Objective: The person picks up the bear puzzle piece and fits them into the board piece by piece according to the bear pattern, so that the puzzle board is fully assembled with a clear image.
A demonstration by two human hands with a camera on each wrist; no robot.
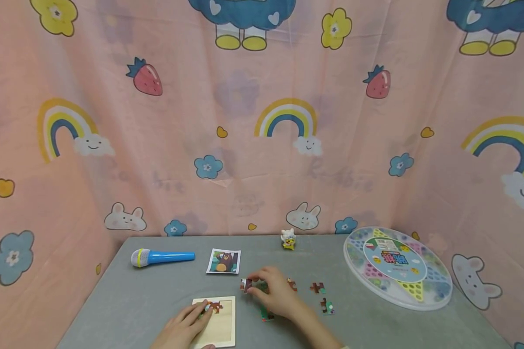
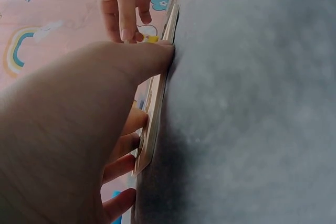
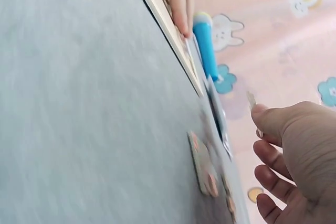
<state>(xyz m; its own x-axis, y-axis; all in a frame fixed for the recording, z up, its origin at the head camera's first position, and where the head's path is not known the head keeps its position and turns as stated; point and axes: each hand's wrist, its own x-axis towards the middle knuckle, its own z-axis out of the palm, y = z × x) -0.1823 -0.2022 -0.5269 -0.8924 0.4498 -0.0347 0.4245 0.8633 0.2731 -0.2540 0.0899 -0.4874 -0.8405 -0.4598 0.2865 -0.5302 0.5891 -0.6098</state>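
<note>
My left hand (image 1: 183, 325) rests on a shallow wooden puzzle tray (image 1: 233, 322), its fingers over a brown jigsaw piece (image 1: 217, 307) in the upper part of the tray. The thumb lies at the tray's near edge in the left wrist view. To the right of the tray, my right hand (image 1: 276, 294) pinches another jigsaw piece (image 1: 245, 285) between thumb and fingertips, held above the table in the right wrist view. Beneath and beside this hand lie loose pieces, among them a green and red one (image 1: 267, 315) and a brown one (image 1: 292, 284), partly hidden by it.
Further right lie two more pieces (image 1: 318, 288). A picture card of a bear (image 1: 223, 262) sits behind the tray, with a blue toy microphone (image 1: 170, 257) to its left. A small figurine (image 1: 288, 239) stands at the back. A round game board (image 1: 397, 271) occupies the right side.
</note>
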